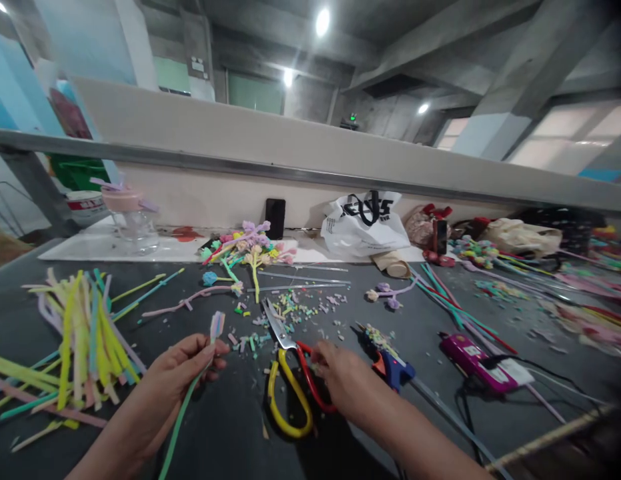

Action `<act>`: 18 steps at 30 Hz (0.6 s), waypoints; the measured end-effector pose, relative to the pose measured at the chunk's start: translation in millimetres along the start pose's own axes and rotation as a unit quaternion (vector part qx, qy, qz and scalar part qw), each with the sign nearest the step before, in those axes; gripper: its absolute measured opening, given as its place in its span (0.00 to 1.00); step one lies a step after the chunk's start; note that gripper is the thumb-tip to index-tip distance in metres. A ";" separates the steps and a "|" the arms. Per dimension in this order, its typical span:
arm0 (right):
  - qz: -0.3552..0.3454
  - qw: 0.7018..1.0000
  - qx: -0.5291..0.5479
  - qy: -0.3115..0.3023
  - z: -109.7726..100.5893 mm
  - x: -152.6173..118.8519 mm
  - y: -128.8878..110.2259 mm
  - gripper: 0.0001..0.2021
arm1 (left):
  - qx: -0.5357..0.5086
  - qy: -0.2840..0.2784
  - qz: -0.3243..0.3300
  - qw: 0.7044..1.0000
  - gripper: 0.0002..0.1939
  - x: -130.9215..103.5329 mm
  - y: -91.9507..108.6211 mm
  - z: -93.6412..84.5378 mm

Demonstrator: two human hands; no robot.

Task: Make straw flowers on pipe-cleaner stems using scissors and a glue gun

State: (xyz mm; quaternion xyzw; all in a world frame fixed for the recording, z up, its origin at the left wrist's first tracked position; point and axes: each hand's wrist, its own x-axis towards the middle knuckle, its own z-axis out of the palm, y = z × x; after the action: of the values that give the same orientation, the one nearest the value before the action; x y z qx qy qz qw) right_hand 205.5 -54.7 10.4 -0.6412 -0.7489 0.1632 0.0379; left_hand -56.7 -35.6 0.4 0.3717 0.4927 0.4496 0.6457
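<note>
My left hand (195, 363) is closed in a pinch around a long green chenille stem (180, 420); a small bundle of pastel pieces (217, 325) sticks up above its fingertips. My right hand (340, 377) has its fingers curled at the red handle of the scissors (291, 380). The scissors lie on the dark table with blades parted, pointing away from me, and their yellow handle is free. Coloured clippings (300, 307) are scattered around the blades. Beyond them lies a heap of fuzzy flower stems (255, 250).
Many coloured stems (85, 333) are piled at the left. A blue glue gun (393, 367) lies right of my right hand, with a magenta corded device (483, 360) farther right. Along the back stand a clear jug (133, 223), a black phone (275, 218) and a white bag (365, 223).
</note>
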 end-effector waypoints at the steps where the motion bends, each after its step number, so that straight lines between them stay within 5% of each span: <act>1: -0.008 1.000 0.020 -0.002 -0.2 -3.2 0.8 0.10 | -0.003 0.003 -0.002 1.000 0.09 -0.4 0.7 0.2; 8: -0.086 0.996 0.029 -0.007 -13.5 -4.7 -15.5 0.11 | 0.005 0.004 0.017 1.000 0.09 -10.5 10.4 2.4; 14: -0.058 0.998 -0.019 -0.011 -2.1 47.0 -78.0 0.10 | 0.035 0.035 0.044 0.998 0.10 -8.2 3.1 11.1; 18: -0.040 0.999 -0.011 -0.024 14.7 74.6 -94.4 0.07 | 0.045 0.035 0.071 0.996 0.11 -5.7 -3.9 12.8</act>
State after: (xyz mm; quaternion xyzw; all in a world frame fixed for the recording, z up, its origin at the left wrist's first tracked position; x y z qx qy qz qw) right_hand 99.0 3.2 12.8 -0.6072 -0.7762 0.1687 0.0189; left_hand -44.1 -42.8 1.5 0.4188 0.5071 0.4845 0.5769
